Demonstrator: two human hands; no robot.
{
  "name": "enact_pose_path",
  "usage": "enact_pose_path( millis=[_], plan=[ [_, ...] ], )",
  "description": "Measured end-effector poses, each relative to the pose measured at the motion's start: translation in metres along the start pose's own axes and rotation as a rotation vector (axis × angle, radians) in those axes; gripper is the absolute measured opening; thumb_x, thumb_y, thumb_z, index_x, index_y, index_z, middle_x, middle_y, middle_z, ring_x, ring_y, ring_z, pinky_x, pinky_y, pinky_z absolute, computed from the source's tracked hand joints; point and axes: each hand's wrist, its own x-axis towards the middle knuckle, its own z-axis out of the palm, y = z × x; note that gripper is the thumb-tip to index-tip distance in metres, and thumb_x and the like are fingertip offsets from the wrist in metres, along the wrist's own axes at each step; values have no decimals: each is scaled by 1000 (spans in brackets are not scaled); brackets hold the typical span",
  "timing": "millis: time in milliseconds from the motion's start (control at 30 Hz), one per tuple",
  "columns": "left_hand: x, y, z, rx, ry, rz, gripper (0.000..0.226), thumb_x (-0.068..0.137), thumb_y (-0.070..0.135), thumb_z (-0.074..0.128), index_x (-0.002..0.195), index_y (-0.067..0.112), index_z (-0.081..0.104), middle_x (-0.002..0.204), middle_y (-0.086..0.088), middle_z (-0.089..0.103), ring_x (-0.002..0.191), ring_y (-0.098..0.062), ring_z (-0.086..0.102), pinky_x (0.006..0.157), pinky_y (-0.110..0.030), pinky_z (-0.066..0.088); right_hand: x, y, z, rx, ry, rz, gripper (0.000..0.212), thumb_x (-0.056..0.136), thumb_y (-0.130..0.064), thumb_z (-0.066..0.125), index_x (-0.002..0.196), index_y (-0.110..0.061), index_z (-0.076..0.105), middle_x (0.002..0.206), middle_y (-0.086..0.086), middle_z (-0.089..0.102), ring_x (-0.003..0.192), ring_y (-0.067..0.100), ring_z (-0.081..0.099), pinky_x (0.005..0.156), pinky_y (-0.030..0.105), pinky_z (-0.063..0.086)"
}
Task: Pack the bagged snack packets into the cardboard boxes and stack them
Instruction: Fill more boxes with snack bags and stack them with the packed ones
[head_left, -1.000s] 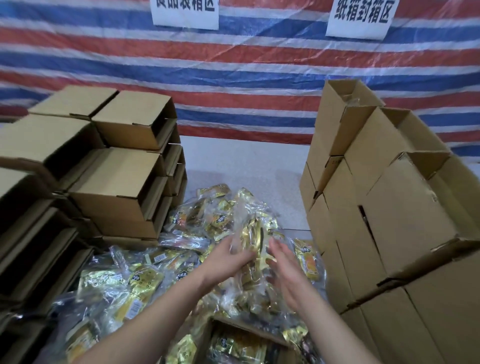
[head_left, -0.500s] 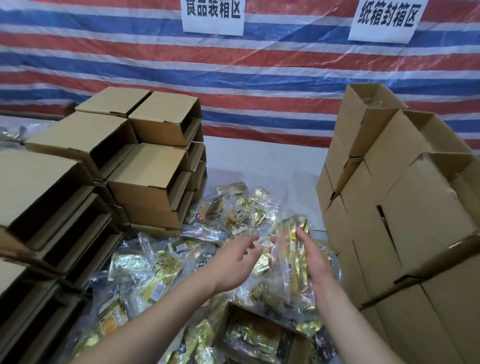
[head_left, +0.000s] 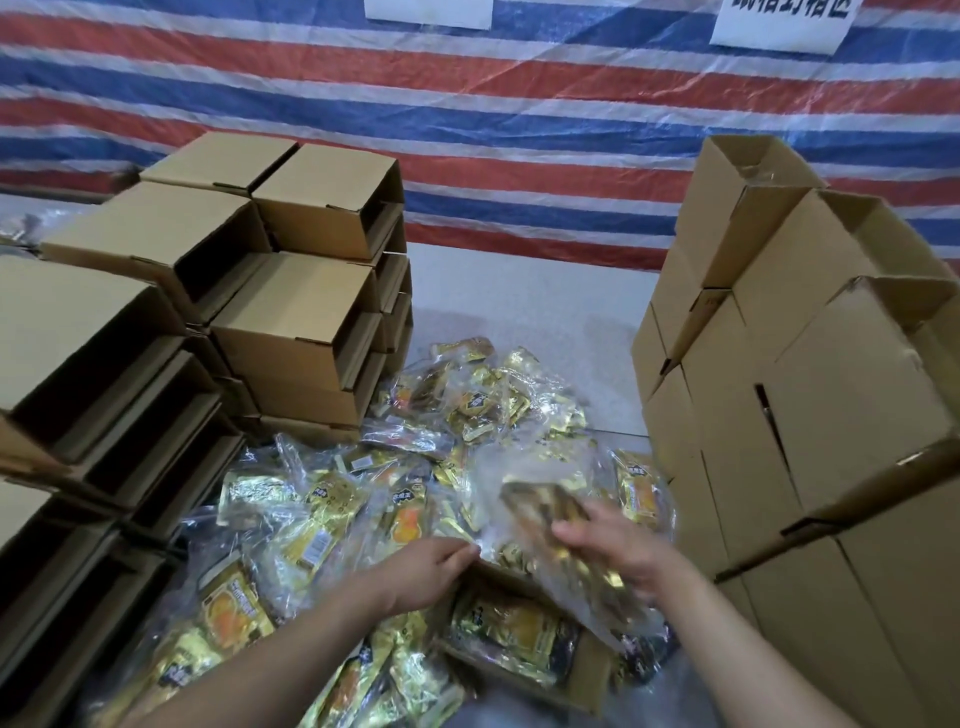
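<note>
cardboard boxes (head_left: 291, 322) are sitting stacked at the left, open sides facing right. bagged snack packets (head_left: 322, 519) are lying heaped in the middle. the left hand (head_left: 421, 574) is gripping the rim of an open box (head_left: 587, 675) already holding packets, while the right hand (head_left: 623, 551) is holding a clear bag of packets (head_left: 550, 514) above it. closed boxes (head_left: 810, 415) are standing stacked at the right.

We see an evenly lit scene under soft, diffuse light with no single source in view. Shadows are faint on the pale bench (head_left: 519, 306), deeper inside the open stacked boxes (head_left: 171, 415) at left. Glare flickers off the foil snack packets (head_left: 467, 410) and the striped tarp (head_left: 519, 104). The right hand (head_left: 618, 545) and the bag (head_left: 566, 530) it holds are motion-blurred. Wide-angle distortion bows the box stacks outward near both edges.
</note>
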Motion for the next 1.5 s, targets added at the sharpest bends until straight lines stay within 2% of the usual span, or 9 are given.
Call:
enact_pose_path(
  millis=[133, 200, 300, 533, 667, 900, 1033, 1167, 1500],
  plan=[
    [-1, -2, 1, -247, -37, -61, 16, 99, 20, 60, 86, 27, 67, 78, 10, 69, 74, 2, 66, 67, -15, 54, 3, 1, 32, -588, -182, 41, 18, 82, -40, 76, 88, -55, 68, 91, -20, 69, 83, 3, 63, 77, 16, 48],
    [0, -1, -1, -212, -68, -64, 27, 102, 39, 53, 94, 21, 73, 86, 6, 75, 82, -9, 69, 77, -25, 57, 8, 15, 46, -719, -214, 62, 7, 82, -35, 73, 83, -40, 69, 75, -18, 62, 71, 4, 56, 67, 21, 43],
    [2, 0, -4, -203, -39, -38, 46, 103, 49, 43, 105, 15, 74, 101, -1, 74, 96, -17, 68, 89, -32, 52, 13, 33, 61, -746, -201, 74, 21, 81, -36, 67, 101, -27, 68, 80, -12, 64, 74, 1, 57, 69, 22, 45],
    [8, -8, -4, -183, -38, -101, 35, 99, 59, 43, 85, 36, 65, 70, 8, 62, 65, -2, 53, 61, -21, 40, 27, 74, 56, -849, -117, 156, 22, 87, -38, 63, 101, -22, 63, 83, -12, 60, 82, 12, 59, 71, 21, 43],
    [9, -9, 9, -96, 58, -44, 41, 102, 54, 40, 77, 30, 62, 73, 5, 62, 68, -12, 56, 67, -28, 43, 47, 106, 71, -1099, -67, 229, 59, 87, -35, 68, 141, -22, 48, 132, 7, 57, 123, 30, 55, 101, 31, 45],
    [7, -12, 13, -64, 106, -14, 39, 102, 56, 39, 75, 36, 60, 76, 9, 64, 71, -7, 58, 66, -27, 43, 32, 99, 59, -635, 34, 181, 48, 86, -39, 72, 131, -34, 57, 107, -29, 53, 93, -21, 48, 74, -5, 35],
    [7, -10, 15, -74, 127, -28, 40, 101, 57, 39, 73, 37, 60, 72, 6, 64, 66, -11, 59, 66, -29, 45, 32, 94, 61, -701, 25, 223, 32, 100, -38, 46, 85, -18, 65, 74, -12, 60, 66, -3, 52, 68, 27, 41],
    [9, -12, 17, -32, 150, -30, 43, 102, 55, 38, 75, 30, 61, 73, 3, 64, 70, -15, 59, 72, -33, 47, 49, 97, 83, -718, -134, 481, 41, 105, -34, 26, 109, -15, 62, 118, 11, 64, 116, 24, 58, 87, 28, 40],
    [15, -3, 15, 9, 131, -43, 44, 103, 54, 35, 89, 27, 67, 81, 1, 70, 75, -16, 65, 74, -35, 52, 22, 81, 61, -781, 5, 287, 37, 99, -46, 41, 76, -22, 55, 82, -4, 61, 74, 8, 53, 67, 27, 40]
  ],
)
